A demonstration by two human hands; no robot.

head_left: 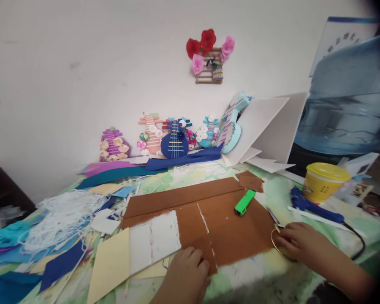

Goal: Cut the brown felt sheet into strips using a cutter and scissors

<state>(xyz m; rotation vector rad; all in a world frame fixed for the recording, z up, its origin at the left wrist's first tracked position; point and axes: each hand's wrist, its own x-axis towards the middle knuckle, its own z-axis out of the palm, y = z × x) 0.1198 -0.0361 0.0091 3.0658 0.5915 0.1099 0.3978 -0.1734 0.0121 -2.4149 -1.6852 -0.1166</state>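
At one o'clock from the left hand point(188, 270) (fingers bent, any pinch hidden) lies the brown sheet point(240, 228); the right hand point(293, 240) curls round the scissors point(275, 217), blades towards eleven o'clock.

Green-and-white covered table point(250, 278), brown sheets point(240, 236), white string pile point(61, 213), green cutter point(245, 202), blue glue gun point(315, 207)

red and pink flowers point(208, 40) hang on the wall point(82, 84) — a blue water bottle point(348, 97) at right.
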